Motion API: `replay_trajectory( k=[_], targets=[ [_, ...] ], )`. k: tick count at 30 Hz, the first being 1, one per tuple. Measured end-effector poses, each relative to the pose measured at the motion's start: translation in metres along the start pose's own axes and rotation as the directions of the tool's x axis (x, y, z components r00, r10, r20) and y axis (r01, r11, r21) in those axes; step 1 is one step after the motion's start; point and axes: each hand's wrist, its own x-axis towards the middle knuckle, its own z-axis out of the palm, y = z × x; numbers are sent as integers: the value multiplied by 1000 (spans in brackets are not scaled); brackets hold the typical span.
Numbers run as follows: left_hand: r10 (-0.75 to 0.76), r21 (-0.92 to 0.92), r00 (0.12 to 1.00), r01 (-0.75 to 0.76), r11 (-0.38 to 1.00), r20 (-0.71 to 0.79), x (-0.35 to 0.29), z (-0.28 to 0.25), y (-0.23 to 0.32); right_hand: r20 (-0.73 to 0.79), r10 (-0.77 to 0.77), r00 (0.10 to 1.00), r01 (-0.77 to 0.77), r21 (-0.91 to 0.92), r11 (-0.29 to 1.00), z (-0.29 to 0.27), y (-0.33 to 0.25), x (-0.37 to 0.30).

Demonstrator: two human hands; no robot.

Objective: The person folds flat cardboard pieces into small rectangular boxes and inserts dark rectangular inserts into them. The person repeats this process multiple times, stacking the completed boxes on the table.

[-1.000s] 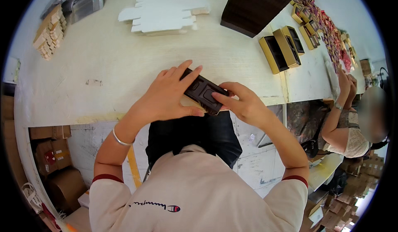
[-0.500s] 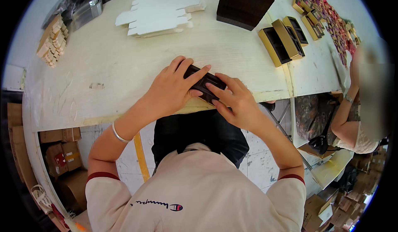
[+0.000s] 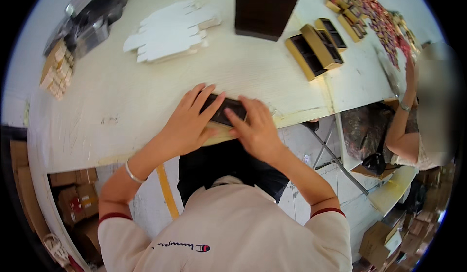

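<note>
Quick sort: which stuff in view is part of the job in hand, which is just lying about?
In hand:
- dark tray-like piece, between left hand and right hand

Untouched:
- gold boxes with dark insides (possibly related)
- white flat cartons
- large dark brown box
- cardboard boxes under the table

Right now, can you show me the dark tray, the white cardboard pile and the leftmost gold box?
Dark tray [image 3: 234,106], head view: its top.
White cardboard pile [image 3: 166,31], head view: its top middle.
Leftmost gold box [image 3: 299,59], head view: its left outer wall.
</note>
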Motion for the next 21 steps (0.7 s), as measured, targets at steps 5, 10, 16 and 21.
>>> replay_trajectory(
  k=[5, 10, 16, 21],
  targets=[
    [-39, -71, 937, 15, 997, -348, -21, -14, -6, -129, 110, 985, -125, -115, 985, -63, 7, -2],
    [-238, -178, 870, 176, 968, -431, -26, -22, -31, -515, 264, 816, -451, -279, 848, -141, 104, 2],
    [-200, 117, 858, 286, 951, -474, 29, -29, -92, -302, 515, 802, -557, -68, 827, -139, 192, -3],
    [-220, 209, 887, 324, 923, -405, 43, -33, -130, -384, 473, 793, -524, -34, 851, -136, 165, -5]
  ],
)
